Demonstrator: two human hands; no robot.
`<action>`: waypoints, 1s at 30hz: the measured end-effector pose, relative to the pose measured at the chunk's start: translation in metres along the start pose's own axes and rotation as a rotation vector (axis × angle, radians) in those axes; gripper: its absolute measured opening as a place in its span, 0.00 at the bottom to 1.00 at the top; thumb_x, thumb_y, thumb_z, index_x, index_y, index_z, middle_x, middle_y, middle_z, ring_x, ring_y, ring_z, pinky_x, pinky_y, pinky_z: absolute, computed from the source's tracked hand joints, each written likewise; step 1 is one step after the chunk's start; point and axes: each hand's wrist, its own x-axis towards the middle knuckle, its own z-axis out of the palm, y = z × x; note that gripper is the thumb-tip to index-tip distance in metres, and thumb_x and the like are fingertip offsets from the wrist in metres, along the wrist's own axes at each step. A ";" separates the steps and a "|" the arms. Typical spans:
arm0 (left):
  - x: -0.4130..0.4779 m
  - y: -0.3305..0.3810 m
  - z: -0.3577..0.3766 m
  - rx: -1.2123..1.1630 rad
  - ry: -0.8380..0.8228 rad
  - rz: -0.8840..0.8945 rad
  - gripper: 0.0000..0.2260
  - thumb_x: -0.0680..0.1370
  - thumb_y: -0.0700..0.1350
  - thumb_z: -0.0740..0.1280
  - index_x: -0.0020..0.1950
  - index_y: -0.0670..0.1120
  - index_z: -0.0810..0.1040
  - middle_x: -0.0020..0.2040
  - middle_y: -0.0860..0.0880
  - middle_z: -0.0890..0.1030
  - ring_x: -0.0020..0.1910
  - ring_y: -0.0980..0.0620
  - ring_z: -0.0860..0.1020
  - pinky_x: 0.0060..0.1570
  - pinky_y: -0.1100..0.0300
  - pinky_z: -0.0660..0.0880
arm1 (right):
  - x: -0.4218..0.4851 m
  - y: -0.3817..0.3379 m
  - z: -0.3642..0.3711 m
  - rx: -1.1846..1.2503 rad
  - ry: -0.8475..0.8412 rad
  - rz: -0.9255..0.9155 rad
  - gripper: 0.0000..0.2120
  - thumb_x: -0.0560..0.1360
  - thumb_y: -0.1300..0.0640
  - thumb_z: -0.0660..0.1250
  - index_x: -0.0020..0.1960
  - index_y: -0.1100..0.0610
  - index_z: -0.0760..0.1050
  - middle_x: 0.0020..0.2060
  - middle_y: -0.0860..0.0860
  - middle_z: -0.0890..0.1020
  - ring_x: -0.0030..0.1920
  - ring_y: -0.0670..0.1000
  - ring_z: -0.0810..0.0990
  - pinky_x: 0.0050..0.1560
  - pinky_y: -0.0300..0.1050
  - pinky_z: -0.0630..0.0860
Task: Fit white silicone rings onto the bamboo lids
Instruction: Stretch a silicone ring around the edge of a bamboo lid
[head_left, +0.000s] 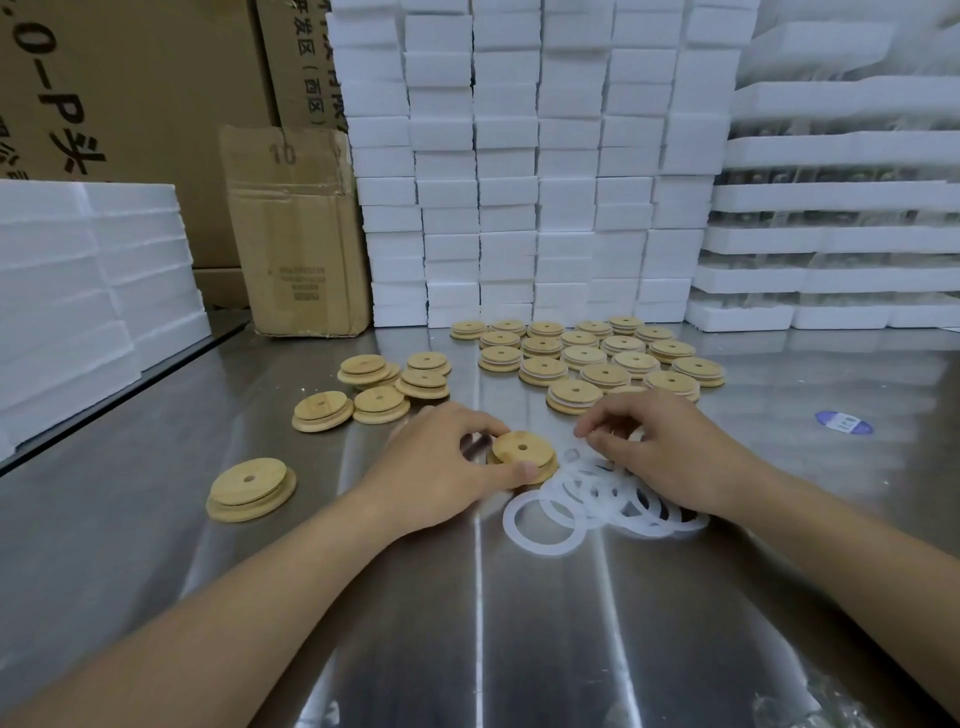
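Note:
My left hand grips a round bamboo lid with a centre hole, thumb and fingers curled round its rim, on the steel table. To its right lies a heap of white silicone rings. My right hand hovers over that heap, its fingers pinching at a ring near the top. Several bare lids lie in a loose group to the left, and one lone lid sits nearer on the left. Behind the hands, rows of lids with white rings fitted are laid out.
The steel table runs toward me. White foam blocks are stacked along the back, foam trays on the right and foam sheets on the left. A cardboard box stands at the back left. A blue-and-white sticker lies right.

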 end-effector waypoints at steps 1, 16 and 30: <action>0.001 0.000 0.000 -0.080 0.010 -0.009 0.23 0.70 0.69 0.77 0.62 0.62 0.84 0.57 0.61 0.83 0.60 0.59 0.78 0.64 0.52 0.75 | 0.000 0.000 0.001 0.011 0.021 0.002 0.08 0.80 0.61 0.70 0.49 0.50 0.85 0.40 0.45 0.84 0.41 0.45 0.81 0.42 0.35 0.75; 0.017 -0.002 0.008 -0.541 0.126 0.074 0.24 0.77 0.35 0.73 0.64 0.62 0.85 0.56 0.60 0.87 0.44 0.39 0.86 0.49 0.45 0.85 | -0.007 -0.034 0.011 0.049 0.117 -0.243 0.07 0.81 0.57 0.72 0.51 0.45 0.83 0.45 0.37 0.83 0.50 0.43 0.81 0.49 0.32 0.74; 0.007 0.010 0.011 -0.597 0.007 0.224 0.15 0.82 0.45 0.71 0.69 0.57 0.84 0.60 0.57 0.87 0.62 0.55 0.84 0.64 0.47 0.80 | -0.004 -0.032 0.027 0.077 0.158 -0.228 0.07 0.79 0.57 0.73 0.49 0.44 0.84 0.43 0.40 0.85 0.47 0.45 0.82 0.47 0.33 0.74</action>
